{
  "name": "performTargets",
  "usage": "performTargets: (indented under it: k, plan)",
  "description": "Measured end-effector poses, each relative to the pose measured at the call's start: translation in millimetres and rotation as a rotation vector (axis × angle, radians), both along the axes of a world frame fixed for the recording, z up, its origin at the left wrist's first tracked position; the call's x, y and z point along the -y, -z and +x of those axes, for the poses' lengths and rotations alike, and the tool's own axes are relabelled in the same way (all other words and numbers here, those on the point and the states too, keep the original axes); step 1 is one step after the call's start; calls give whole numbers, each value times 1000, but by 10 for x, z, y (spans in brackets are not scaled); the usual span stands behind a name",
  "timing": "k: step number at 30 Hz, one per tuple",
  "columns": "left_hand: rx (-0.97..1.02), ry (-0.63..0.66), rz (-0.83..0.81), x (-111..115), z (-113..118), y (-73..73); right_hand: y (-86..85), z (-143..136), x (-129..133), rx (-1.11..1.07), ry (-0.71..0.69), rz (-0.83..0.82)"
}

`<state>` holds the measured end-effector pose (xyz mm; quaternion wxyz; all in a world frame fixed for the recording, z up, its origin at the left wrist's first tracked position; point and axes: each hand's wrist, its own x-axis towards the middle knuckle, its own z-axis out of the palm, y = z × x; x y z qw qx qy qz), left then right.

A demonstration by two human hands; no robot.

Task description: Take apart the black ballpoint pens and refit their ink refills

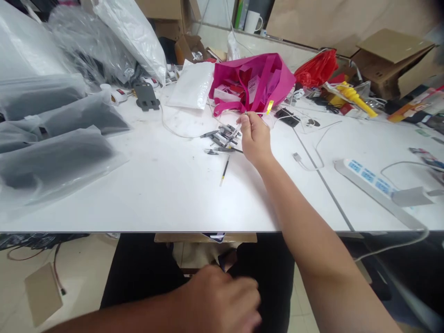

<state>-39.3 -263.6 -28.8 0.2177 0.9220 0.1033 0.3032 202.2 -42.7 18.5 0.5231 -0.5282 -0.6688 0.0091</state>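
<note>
Slantwise, a clear pen [233, 135] juts left from the right grip [255, 135].

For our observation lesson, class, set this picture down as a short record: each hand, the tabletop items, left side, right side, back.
Right hand: pinching a slim clear pen part over the pile
Left hand: above the lap, blurred; grip unclear
Pile: pens, jumbled on the white table
Nearer the table edge: a thin dark refill
Left side: frosted bags
Right side: white power strip
Back: pink bag
</note>
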Motion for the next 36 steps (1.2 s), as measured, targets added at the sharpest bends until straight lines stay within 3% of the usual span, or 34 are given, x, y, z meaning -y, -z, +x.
performTargets:
  k: [3, 4, 6, 8, 11, 15, 18, 22, 24, 26, 27, 29, 31, 32, 34, 36]
  plan:
    - [-227, -274, -189, 19, -185, 724, 5, 1, -10, 2, -3, 7]
    - [-366, -359, -236, -61, -247, 894, 5, -1, -10, 5, -2, 12]
    - [-636, -496, -292, -263, -383, 1095, 4, -5, -11, 9, 7, 21]
    - [-722, -642, -264, -455, -559, 1150, 4, -4, -13, 7, 22, 31]
    - [-719, -813, -177, -656, -893, 1121, 5, 6, -21, 0, 29, 30]
    - [-673, -876, -167, -751, -1187, 1097, 10, 10, -28, -1, 20, 15]
    - [-600, -839, -211, -701, -1097, 1107, 18, 4, -27, -3, 30, 19]
    - [-552, -712, -272, -531, -726, 1087, 33, 5, -29, -3, 34, 13]
    - [-564, -688, -380, -420, -570, 981, 38, 11, -33, 0, 36, 12]
    - [-521, -602, -511, -300, -497, 740, 41, 18, -37, 0, 34, 11]
    - [-445, -470, -575, -245, -496, 561, 41, 19, -38, 0, 32, 8]
    - [-363, -49, -633, -186, -544, 109, 38, 16, -34, 0, 27, 1]
    - [-303, 211, -542, -253, -601, -391, 33, 0, -23, 5, 26, -6]
    - [-204, 248, -478, -353, -603, -623, 30, -11, -17, 9, 26, -9]
    - [89, 147, -264, -693, -505, -986, 26, -37, -5, 13, 27, -9]
    - [279, -56, -133, -1182, -256, -1166, 27, -53, -2, 10, 35, -2]
